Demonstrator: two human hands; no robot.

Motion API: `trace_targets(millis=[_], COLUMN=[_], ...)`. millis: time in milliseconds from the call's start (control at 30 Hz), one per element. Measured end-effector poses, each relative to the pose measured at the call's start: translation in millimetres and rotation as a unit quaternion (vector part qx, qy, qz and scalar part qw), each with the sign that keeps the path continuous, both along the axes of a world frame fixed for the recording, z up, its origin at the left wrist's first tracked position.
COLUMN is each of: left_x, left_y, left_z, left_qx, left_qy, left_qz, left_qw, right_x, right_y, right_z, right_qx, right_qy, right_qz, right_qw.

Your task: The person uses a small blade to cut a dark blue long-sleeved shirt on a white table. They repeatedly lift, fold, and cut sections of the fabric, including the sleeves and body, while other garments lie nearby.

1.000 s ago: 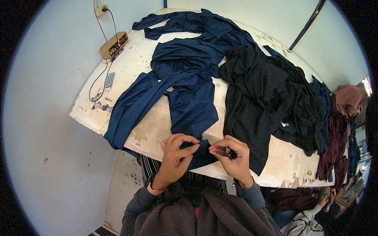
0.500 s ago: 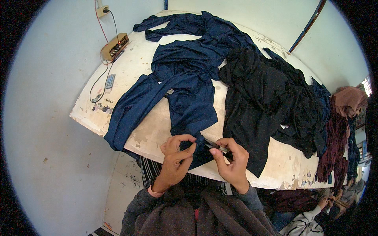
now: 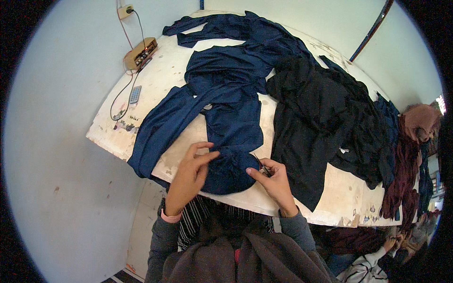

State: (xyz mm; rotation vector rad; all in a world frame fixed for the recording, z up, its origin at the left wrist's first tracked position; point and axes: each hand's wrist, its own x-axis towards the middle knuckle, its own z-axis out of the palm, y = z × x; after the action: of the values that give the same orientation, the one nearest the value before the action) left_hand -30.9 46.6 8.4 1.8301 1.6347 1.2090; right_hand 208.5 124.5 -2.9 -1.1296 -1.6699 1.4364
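Observation:
At the table's near edge, the end of a navy garment lies bunched in a rounded fold between my hands. My left hand is over the left side of this fold, its fingers apart and slightly bent, gripping nothing. In my right hand is a small pair of thread snips, held at the fold's right side with the blades pointing up and away from me. The fingers partly cover the snips' handles, and my right thumb comes close to the navy cloth.
A black garment lies right of the navy one on the worn white table. A tan radio with cables and a grey remote are at the far left. Maroon cloth and another person's hands show at right.
My left hand has opened from a pinch and moved left. The navy cloth's end now lies spread in a rounded fold. The snips in my right hand have swung more upright.

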Motion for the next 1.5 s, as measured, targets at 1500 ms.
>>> trace_targets(millis=[1500], left_x=[14.7], left_y=[-32.5], left_z=[7.5], left_qx=[-0.216], left_qy=[-0.254], left_qz=[-0.103], left_qw=[0.937], right_x=[-0.3], right_y=[-21.1], right_z=[29.0], right_qx=[0.770], right_qy=[-0.167], right_qz=[0.145], right_qw=[0.598])
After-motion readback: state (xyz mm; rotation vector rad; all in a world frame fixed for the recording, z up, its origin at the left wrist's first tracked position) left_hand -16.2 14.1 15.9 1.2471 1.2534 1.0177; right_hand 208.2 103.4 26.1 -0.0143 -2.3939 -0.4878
